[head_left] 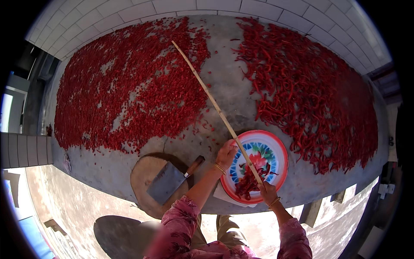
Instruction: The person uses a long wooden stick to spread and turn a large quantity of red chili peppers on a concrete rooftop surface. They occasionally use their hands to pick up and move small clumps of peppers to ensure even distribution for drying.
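My right hand [268,192] grips the near end of a long, thin bamboo stick [221,111]. The stick slants away to the upper left, across an enamel basin and over chopped red chillies [139,87]. Curled fingers of my left hand [226,154] meet the stick above the basin's left rim; whether they wrap around it is hidden. The enamel basin [283,152] has a red rim and a painted flower inside. Several whole dried red chillies [247,183] lie in its near part, beneath the stick.
Left of the basin, a cleaver [166,183] lies on a round wooden chopping block [142,171]. Whole red chillies [300,87] cover the right of the concrete slab [223,42]. A white tiled wall [216,5] borders its far side. A pale sheet [223,194] is under the basin.
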A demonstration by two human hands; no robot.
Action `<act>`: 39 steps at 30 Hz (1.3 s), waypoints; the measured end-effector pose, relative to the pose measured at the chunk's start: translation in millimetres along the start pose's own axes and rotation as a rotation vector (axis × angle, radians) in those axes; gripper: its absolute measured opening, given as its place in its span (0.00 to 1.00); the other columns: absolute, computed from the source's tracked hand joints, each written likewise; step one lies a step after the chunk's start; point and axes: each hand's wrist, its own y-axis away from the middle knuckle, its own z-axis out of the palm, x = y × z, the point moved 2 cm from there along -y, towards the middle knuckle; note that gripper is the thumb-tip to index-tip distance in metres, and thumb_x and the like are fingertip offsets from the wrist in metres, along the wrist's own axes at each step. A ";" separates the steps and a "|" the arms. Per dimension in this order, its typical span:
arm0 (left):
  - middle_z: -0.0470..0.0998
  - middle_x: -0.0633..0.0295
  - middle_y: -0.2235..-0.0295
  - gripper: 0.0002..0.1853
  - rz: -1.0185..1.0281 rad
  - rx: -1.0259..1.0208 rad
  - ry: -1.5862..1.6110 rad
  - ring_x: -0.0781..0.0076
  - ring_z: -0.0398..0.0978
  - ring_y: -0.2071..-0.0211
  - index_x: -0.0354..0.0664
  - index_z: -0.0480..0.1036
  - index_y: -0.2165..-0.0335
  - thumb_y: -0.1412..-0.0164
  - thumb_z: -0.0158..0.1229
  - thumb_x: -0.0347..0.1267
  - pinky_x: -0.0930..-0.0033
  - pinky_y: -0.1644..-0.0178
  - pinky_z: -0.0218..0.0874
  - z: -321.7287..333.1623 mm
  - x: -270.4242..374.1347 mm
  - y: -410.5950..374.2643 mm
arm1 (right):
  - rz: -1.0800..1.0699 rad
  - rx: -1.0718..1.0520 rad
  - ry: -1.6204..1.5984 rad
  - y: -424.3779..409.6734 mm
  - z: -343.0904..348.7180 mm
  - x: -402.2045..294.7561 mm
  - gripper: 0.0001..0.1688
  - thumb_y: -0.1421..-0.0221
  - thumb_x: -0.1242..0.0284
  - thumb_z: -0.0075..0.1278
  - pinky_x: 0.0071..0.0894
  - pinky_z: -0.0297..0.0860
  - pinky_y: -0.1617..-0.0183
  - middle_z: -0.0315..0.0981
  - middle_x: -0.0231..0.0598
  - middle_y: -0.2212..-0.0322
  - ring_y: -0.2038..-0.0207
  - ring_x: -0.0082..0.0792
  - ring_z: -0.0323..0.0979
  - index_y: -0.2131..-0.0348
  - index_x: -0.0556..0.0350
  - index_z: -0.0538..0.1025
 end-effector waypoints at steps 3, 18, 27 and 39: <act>0.71 0.50 0.66 0.17 0.332 -0.002 -0.319 0.57 0.72 0.67 0.35 0.64 0.59 0.50 0.53 0.25 0.64 0.65 0.64 -4.0 18.7 80.1 | 0.054 -0.082 0.155 11.7 -29.6 34.6 0.18 0.46 0.62 0.44 0.43 0.60 0.81 0.63 0.51 0.87 0.82 0.53 0.65 0.79 0.58 0.65; 0.64 0.58 0.58 0.22 0.452 -0.129 -1.370 0.54 0.61 0.54 0.38 0.69 0.63 0.64 0.59 0.27 0.54 0.51 0.55 -120.4 25.7 199.5 | -0.018 0.088 0.375 -190.9 -77.5 119.1 0.19 0.45 0.62 0.40 0.48 0.63 0.71 0.68 0.56 0.80 0.73 0.57 0.67 0.75 0.61 0.70; 0.61 0.59 0.55 0.22 0.441 -0.119 -1.409 0.51 0.56 0.50 0.43 0.70 0.64 0.66 0.62 0.30 0.52 0.50 0.54 -121.2 1.0 204.6 | -0.034 0.157 0.248 -240.6 -72.6 104.4 0.19 0.45 0.63 0.41 0.49 0.60 0.71 0.65 0.60 0.78 0.72 0.59 0.65 0.74 0.64 0.70; 0.62 0.57 0.57 0.19 0.481 -0.103 -1.406 0.48 0.57 0.51 0.44 0.73 0.70 0.70 0.63 0.28 0.50 0.51 0.54 -122.3 0.4 204.5 | 0.104 0.067 0.172 -220.6 -89.9 104.8 0.22 0.45 0.59 0.39 0.51 0.62 0.67 0.68 0.60 0.74 0.68 0.60 0.66 0.68 0.61 0.71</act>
